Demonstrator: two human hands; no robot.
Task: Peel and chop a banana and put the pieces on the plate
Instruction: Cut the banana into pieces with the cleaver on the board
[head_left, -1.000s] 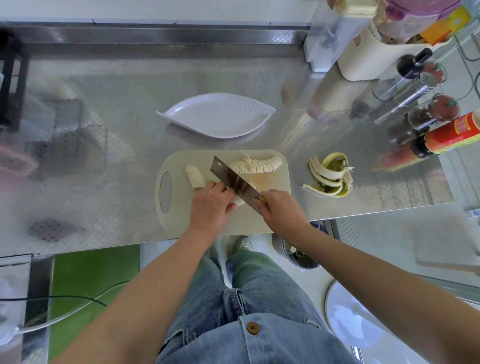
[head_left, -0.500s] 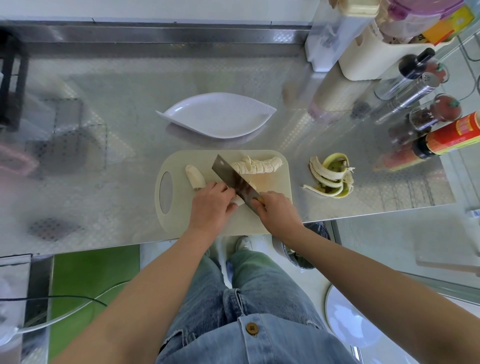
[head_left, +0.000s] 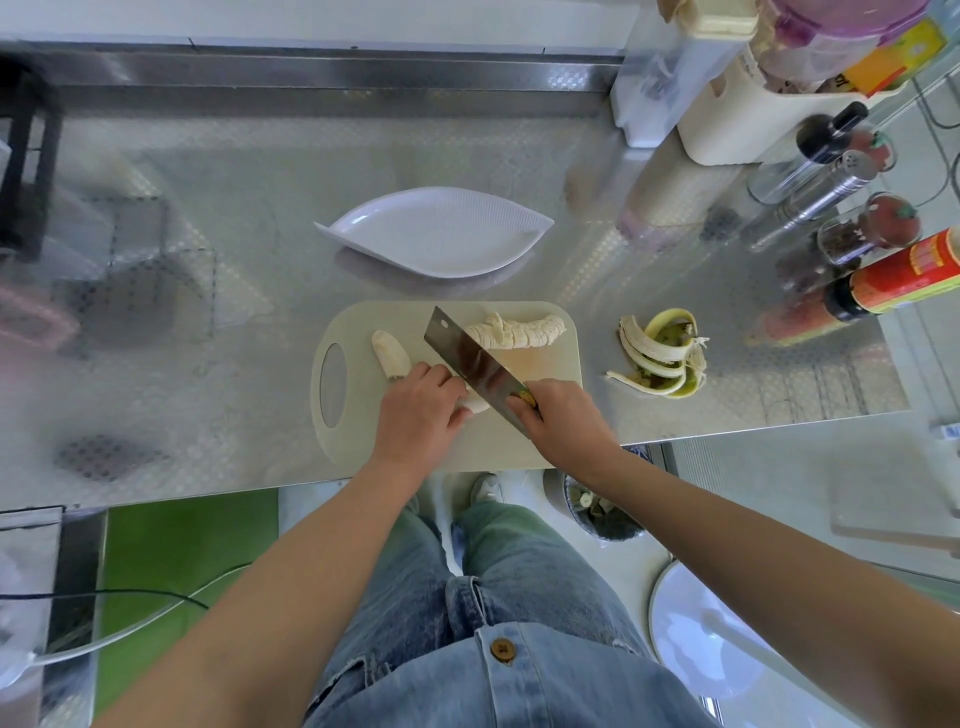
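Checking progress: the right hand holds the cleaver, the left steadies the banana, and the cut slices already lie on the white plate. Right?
Not quite: the head view shows the cut slices on the cutting board, not the white plate; the rest is right.

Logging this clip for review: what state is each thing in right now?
Plate: empty, beyond the board.
Board: flat on the counter, bearing banana and slices.
Banana: peeled, this part uncut, held by the left hand.
Slices: cut, in a row at the board's far edge.
Peel: empty, on the counter right of the board.
Cleaver: gripped by the right hand, blade at the banana's cut end.
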